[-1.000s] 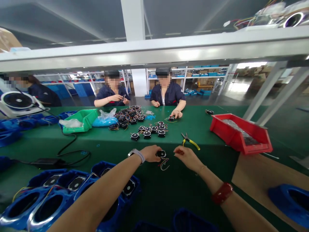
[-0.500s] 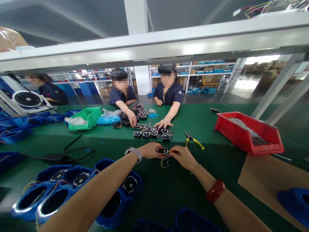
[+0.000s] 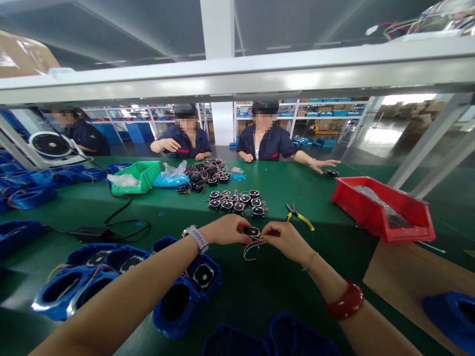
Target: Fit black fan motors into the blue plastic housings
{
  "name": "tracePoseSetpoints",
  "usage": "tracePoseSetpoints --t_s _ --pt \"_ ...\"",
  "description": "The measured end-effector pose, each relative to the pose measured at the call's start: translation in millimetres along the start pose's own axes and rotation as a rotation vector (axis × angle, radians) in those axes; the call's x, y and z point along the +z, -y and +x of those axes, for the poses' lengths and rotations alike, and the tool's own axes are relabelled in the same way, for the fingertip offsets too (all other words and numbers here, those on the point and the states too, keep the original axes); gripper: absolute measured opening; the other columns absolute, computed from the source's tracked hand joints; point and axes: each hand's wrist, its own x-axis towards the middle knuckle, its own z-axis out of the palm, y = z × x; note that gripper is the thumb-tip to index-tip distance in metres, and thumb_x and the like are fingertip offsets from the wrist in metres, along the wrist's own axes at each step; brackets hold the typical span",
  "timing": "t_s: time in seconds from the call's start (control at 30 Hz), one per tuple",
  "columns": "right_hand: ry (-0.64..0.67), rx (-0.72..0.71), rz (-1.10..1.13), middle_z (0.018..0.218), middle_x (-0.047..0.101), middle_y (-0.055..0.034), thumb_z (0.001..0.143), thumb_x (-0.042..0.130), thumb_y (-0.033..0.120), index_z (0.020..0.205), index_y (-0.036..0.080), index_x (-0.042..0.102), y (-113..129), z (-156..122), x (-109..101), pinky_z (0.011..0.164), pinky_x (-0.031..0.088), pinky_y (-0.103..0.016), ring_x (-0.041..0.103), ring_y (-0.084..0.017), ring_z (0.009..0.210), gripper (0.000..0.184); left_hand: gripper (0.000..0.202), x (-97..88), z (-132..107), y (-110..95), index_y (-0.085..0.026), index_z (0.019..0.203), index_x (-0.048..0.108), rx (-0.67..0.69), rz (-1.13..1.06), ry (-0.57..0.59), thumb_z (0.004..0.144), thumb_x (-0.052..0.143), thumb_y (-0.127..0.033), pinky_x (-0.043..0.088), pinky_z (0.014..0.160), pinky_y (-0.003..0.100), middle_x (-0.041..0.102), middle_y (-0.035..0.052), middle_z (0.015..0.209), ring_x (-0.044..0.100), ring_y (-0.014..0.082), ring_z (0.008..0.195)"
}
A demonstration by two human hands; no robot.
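My left hand [image 3: 227, 229] grips a small stepper motor [image 3: 251, 231] by its left side, above the green table. Thin coloured wires [image 3: 249, 251] hang below the motor. At the motor's right side, the thumb and fingers of my right hand [image 3: 284, 238] are pinched together, seemingly on the wires; the fingertips are too small to be sure. Just beyond my hands lies a group of similar motors [image 3: 238, 208]. Yellow-handled pliers [image 3: 299, 216] rest open beyond my right hand.
Blue housings [image 3: 185, 296], some with motors inside, stand near my left arm. A red bin [image 3: 371, 210] of small metal parts is at right, a green bin [image 3: 146, 177] at left. Across the table sit two co-workers; one's hand [image 3: 322, 164] reaches towards a lone motor [image 3: 332, 173].
Both co-workers' hands have left the motor group: one drew back, the other stretched to the right. My hands stay together at the motor. The view has shifted slightly.
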Motion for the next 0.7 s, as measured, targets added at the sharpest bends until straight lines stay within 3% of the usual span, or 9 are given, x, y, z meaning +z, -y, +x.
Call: tracePoseSetpoints --t_s 0.17,0.37,0.57,0.7 --pt "-0.095 -0.123 -0.026 0.078 0.066 -0.0013 0.079 0.060 0.015 0.076 0.020 0.065 1.7 -6.5 14.3 0.069 0.046 -0.029 0.060 -0.016 0.074 0.008 0.034 -0.4 -10.6 3.7 -0.014 0.099 0.068 -0.016 -0.050 -0.005 0.080 0.061 -0.042 0.035 0.055 0.021 0.065 0.0016 0.076 0.054 0.0127 0.064" --pt "-0.273 -0.241 0.072 0.082 0.066 -0.0036 0.084 0.061 0.025 0.079 0.021 0.066 5.4 -12.5 31.4 0.072 0.048 -0.032 0.061 -0.018 0.078 0.008 0.037 7.6 -16.1 5.5 -0.012 0.106 0.065 -0.034 -0.110 -0.055 0.084 0.057 -0.041 0.039 0.057 0.020 0.067 0.0040 0.085 0.056 0.0130 0.067" --pt "-0.264 -0.043 0.148 0.071 0.064 -0.0016 0.081 0.061 0.026 0.076 0.020 0.064 7.2 -12.6 32.9 0.056 0.046 -0.027 0.058 -0.016 0.063 0.009 0.032 11.5 -22.0 2.0 -0.013 0.104 0.064 -0.033 -0.110 -0.125 0.083 0.059 -0.036 0.038 0.056 0.021 0.064 0.0030 0.082 0.055 0.0136 0.067" --pt "-0.296 -0.248 0.060 0.078 0.066 -0.0032 0.084 0.060 0.023 0.077 0.021 0.065 11.6 -15.3 31.5 0.066 0.049 -0.030 0.061 -0.017 0.073 0.009 0.031 14.8 -26.7 1.6 -0.014 0.105 0.064 -0.040 -0.112 -0.191 0.081 0.061 -0.035 0.039 0.060 0.022 0.063 0.0036 0.086 0.055 0.0148 0.071"
